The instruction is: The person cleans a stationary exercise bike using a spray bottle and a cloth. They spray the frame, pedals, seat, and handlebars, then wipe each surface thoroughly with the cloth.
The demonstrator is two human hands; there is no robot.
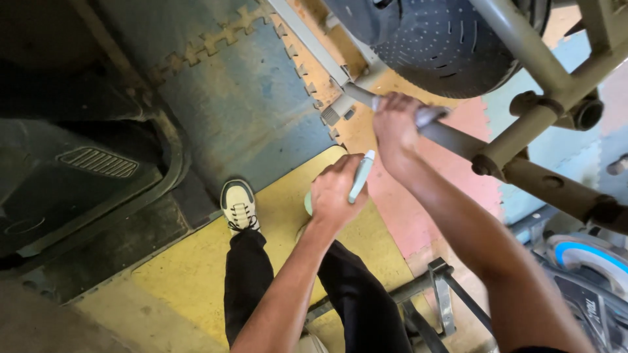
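Observation:
My right hand presses a grey cloth around a slanted grey metal bar of a gym machine. My left hand grips a pale green spray bottle, held upright just left of the bar and below the right hand. The bottle's lower part is hidden behind the fingers. Below my arms I see my black trousers and a white sneaker on a yellow floor mat.
A round black perforated seat pad and olive frame tubes fill the top right. Blue, pink and yellow interlocking floor mats lie underneath. Dark machine base at left. Metal stand legs and another machine's blue-ringed part at lower right.

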